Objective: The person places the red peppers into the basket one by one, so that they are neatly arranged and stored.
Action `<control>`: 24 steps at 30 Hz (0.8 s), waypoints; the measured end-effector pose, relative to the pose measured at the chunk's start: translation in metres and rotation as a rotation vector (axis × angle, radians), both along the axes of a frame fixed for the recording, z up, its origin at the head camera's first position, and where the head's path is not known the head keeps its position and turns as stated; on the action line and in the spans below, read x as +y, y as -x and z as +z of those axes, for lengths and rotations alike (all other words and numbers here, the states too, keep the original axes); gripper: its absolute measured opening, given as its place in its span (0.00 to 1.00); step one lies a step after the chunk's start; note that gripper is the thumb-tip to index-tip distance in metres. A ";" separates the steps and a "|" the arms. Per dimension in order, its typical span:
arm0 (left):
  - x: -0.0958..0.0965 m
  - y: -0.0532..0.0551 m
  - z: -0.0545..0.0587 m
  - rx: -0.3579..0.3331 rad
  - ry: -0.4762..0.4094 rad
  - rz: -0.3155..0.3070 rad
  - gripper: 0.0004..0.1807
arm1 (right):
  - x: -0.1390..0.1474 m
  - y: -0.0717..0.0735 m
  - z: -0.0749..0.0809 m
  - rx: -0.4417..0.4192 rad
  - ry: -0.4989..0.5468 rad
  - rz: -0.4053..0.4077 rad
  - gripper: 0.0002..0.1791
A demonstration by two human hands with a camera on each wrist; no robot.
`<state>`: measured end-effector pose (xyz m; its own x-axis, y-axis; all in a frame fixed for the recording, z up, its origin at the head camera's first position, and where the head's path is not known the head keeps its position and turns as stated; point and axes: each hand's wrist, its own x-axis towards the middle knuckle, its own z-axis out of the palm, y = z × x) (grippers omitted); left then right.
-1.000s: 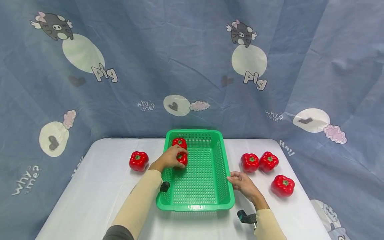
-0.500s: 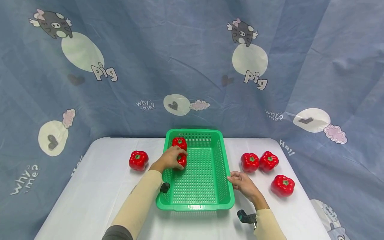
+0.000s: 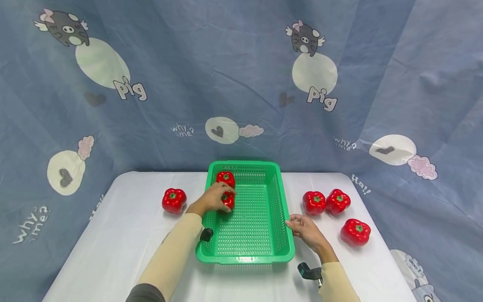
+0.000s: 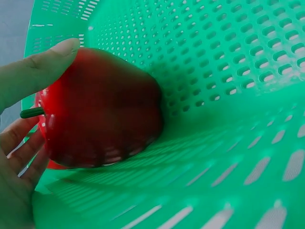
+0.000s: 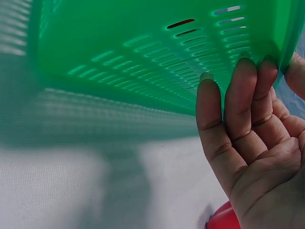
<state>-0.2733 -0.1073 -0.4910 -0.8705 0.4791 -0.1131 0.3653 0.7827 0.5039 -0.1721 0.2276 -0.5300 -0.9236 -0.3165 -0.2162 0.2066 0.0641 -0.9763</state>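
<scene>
Held pepper (image 4: 109,105): glossy red, lobed, short green stem (image 4: 32,112); skin looks dark where shaded in the left wrist view, with small highlights along the lower lobes. Located inside the green basket (image 3: 249,226), beside its left wall. Contact with the basket floor: cannot tell.

Orientation: stem end faces up out of the basket, toward the head camera; blunt end faces down into it. Long axis runs stem to blunt end, roughly upright relative to the basket floor; exact tilt not readable.

Left hand (image 3: 216,198): reaches in over the basket's left rim, palm above the stem end. Thumb on one side of the pepper, fingers on the other, gripping it. Right hand (image 3: 305,230): at the basket's right wall, thumb at the rim, fingers bent against the outer face; it pinches the basket edge. The hands are well apart, the basket's interior between them.

Other peppers, all red with green stems: a second pepper (image 3: 225,178) in the basket's far left corner, just beyond the held one; a lone pepper (image 3: 174,201) left of the basket; three peppers (image 3: 314,204) right of it, two side by side, one nearer the person. The basket sits on a white-covered table (image 3: 113,243).
</scene>
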 end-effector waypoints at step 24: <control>-0.056 -0.001 0.035 -0.049 -0.276 0.134 0.29 | -0.001 -0.002 0.002 0.002 0.064 0.024 0.16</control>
